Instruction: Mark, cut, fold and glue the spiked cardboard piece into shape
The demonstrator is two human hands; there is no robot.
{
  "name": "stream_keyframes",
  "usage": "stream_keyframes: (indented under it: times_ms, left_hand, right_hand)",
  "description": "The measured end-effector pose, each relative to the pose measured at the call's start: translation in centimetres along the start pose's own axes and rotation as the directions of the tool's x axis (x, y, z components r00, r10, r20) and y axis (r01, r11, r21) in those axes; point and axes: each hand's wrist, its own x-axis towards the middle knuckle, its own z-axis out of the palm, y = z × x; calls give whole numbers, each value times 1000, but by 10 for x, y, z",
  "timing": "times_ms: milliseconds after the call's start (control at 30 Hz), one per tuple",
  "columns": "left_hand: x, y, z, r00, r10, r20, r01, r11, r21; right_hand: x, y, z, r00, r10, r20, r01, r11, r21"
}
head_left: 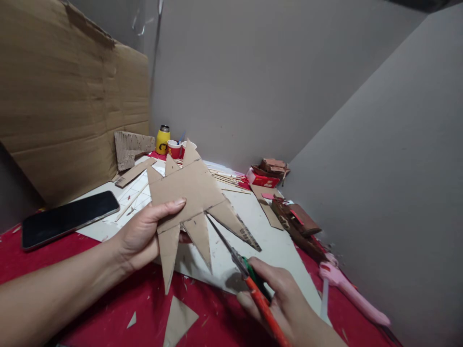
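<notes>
My left hand [142,236] grips a flat piece of brown cardboard [188,190], thumb on its face and fingers behind it. Long pointed spikes stick out of its lower edge, and shorter ones out of its top. Closed around the handles of a pair of scissors [237,260] is my right hand [285,299]; one handle is orange, the other green and black. The scissor tips reach the notch between two lower spikes, and the blades look nearly together. A triangular cardboard scrap [179,320] lies below on the red cloth [119,289].
A black phone [70,219] lies at left before a large cardboard sheet [72,96]. Behind are a yellow bottle [163,140], red cups [174,150] and thin wooden sticks [227,178] on a white board [253,207]. A pink glue gun [347,286] sits by the right wall.
</notes>
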Motion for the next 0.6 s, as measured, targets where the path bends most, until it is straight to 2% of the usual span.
stream_keyframes:
  times_ms: [300, 600]
  left_hand:
    - [-1, -2, -1, 999, 48, -7, -48, 999, 24]
    - [-1, 0, 2, 997, 77, -13, -77, 997, 0]
  right_hand:
    - [0, -8, -5, 998, 36, 52, -36, 999, 4]
    - [-1, -3, -1, 997, 40, 73, -40, 999, -5]
